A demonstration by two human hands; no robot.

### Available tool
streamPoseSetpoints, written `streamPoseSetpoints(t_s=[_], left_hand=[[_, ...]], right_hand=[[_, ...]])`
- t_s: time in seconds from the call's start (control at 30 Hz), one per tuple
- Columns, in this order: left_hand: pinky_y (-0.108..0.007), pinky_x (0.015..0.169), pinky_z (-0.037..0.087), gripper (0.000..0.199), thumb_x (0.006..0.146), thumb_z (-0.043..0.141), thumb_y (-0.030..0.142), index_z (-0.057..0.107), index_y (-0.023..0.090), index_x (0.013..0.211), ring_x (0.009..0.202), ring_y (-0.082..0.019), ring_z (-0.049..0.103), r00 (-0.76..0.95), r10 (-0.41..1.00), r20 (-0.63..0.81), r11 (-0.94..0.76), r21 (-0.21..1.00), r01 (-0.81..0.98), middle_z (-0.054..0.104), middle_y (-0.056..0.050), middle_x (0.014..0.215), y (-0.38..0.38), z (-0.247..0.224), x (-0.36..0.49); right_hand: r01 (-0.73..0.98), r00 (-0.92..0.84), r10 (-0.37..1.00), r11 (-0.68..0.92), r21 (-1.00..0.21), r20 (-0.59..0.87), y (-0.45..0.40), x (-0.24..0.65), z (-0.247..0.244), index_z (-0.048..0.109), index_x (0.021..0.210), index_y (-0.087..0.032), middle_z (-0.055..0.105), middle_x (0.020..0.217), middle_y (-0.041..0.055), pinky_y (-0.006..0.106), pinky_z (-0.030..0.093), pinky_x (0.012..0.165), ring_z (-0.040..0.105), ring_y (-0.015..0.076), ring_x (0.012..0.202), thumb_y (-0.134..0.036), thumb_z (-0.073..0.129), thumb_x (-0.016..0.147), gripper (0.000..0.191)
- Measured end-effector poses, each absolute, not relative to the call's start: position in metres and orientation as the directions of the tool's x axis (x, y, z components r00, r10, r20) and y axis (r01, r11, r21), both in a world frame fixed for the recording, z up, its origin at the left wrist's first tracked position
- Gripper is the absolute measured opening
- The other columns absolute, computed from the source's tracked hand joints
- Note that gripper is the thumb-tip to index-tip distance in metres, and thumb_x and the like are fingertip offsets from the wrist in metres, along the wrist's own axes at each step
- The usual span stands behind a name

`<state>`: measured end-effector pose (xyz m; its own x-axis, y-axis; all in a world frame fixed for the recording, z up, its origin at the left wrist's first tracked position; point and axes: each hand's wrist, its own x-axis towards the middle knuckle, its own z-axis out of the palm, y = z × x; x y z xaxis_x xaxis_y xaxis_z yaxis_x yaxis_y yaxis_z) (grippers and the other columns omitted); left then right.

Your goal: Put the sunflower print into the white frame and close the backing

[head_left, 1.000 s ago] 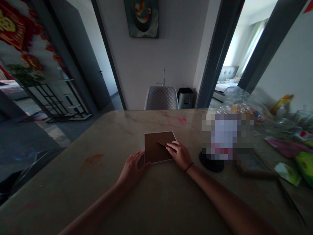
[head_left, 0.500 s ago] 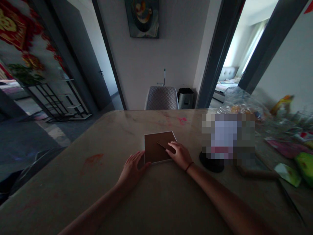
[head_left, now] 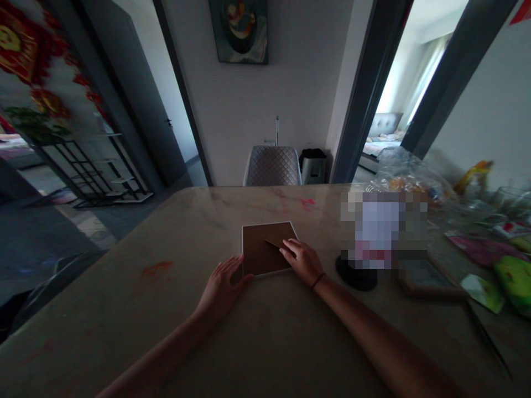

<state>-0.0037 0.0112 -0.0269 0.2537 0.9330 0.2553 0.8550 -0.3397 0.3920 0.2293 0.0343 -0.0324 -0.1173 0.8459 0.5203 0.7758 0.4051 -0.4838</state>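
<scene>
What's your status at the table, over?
Left hand open, beside the brown square board. Right hand on the board, over a dark pointed sliver. Black round base to the right, apart.

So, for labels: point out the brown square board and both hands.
Brown square board (head_left: 257, 249): head view, bare left part.
Left hand (head_left: 222, 287): head view, its back.
Right hand (head_left: 301, 262): head view, its back.
</scene>
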Motion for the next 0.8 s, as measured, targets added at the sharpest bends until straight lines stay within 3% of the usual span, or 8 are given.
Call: streamPoseSetpoints(t_s=[0.8], left_hand=[[-0.044, 0.100, 0.033, 0.053, 0.077, 0.050, 0.051, 0.050, 0.017, 0.118, 0.116, -0.026, 0.048, 0.220, 0.936, 0.275, -0.326, 0.440, 0.837, 0.056, -0.011, 0.122, 0.0059, -0.0204, 0.0009]], right_hand=[[0.745, -0.049, 0.839, 0.392, -0.540, 0.542, 0.0336, 0.2295, -0.0360, 0.064, 0.102, -0.017, 0.064, 0.104, 0.0109, 0.039, 0.046, 0.088, 0.058, 0.0214, 0.100, -0.034, 0.056, 0.078, 0.031]])
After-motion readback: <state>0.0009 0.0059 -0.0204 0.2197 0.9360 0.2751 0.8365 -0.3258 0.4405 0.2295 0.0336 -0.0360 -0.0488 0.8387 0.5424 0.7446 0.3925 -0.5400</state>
